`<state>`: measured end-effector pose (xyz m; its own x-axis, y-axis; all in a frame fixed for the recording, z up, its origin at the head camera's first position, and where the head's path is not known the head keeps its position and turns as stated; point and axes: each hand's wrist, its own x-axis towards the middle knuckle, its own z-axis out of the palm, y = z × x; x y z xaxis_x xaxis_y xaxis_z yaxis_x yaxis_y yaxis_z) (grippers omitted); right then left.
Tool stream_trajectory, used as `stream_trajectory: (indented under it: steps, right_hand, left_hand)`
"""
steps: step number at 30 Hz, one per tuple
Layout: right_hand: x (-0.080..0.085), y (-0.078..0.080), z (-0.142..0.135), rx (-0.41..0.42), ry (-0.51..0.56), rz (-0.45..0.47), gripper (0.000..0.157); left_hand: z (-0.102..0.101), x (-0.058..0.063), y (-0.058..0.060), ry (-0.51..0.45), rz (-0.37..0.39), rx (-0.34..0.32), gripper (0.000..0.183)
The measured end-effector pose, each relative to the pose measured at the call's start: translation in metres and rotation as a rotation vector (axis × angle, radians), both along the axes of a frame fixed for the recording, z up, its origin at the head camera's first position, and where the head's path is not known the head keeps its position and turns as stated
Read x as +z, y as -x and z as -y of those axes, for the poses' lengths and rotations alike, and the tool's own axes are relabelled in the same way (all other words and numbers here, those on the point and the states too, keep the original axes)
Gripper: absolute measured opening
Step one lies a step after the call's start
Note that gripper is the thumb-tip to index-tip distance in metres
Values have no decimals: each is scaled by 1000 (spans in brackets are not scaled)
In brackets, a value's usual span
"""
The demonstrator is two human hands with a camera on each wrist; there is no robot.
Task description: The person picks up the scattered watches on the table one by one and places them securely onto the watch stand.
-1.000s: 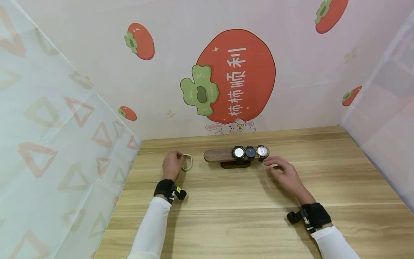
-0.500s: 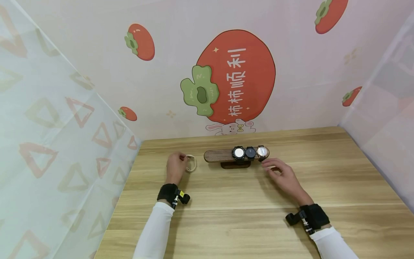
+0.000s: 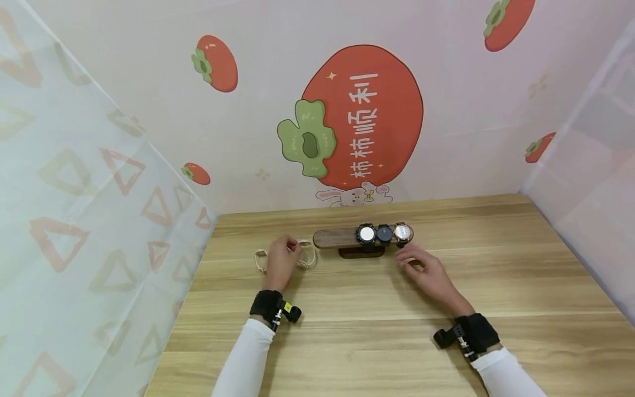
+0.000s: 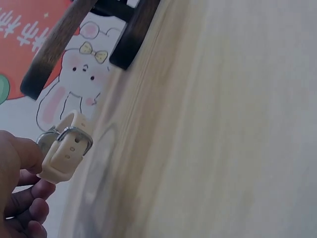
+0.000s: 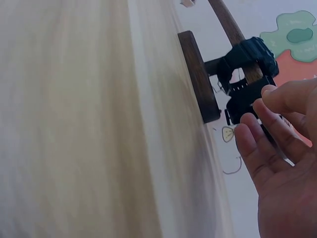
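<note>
My left hand (image 3: 281, 263) pinches a cream-strapped watch (image 4: 63, 159) between thumb and fingers. Its strap is buckled into a loop, and a silver case edge shows in the left wrist view. In the head view, this watch is just short of the left end of a dark wooden watch stand (image 3: 332, 239). Another cream strap loop (image 3: 260, 260) lies on the table to the left of that hand, partly hidden behind it. My right hand (image 3: 425, 275) holds nothing; its fingers are loosely bent near the stand's right end, beside the rightmost watch (image 3: 403, 232).
The stand's bar also carries a black watch with a bright face (image 3: 366, 234) and a dark-faced watch (image 3: 384, 234), on its right half. A low base (image 3: 361, 252) supports the bar. Behind the wooden table (image 3: 357, 336) rises a persimmon-printed backdrop (image 3: 248, 138).
My left hand has moved right with the cream-strapped watch, closer to the stand. The other cream loop, hidden before, now shows behind it. My right hand has shifted slightly left and toward me.
</note>
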<state>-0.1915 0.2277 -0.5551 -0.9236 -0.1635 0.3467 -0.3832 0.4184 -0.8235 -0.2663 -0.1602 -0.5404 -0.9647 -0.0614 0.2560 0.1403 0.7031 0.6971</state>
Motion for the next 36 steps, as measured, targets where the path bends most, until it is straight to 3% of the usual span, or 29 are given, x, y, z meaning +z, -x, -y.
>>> stream_trajectory:
  steps: [6, 12, 20, 36]
  right_hand:
    - [3, -1, 8, 23, 0, -9, 17]
    - [1, -1, 15, 46, 8, 5, 15]
    - [5, -1, 26, 79, 10, 73, 22]
    - [11, -1, 49, 146, -25, 172, 30]
  left_hand:
    - [-18, -5, -13, -113, 51, -31, 6]
    - [-32, -8, -24, -181, 51, -67, 7]
    - [-48, -13, -35, -218, 52, -105, 6]
    - [-78, -27, -54, -280, 84, -274, 4]
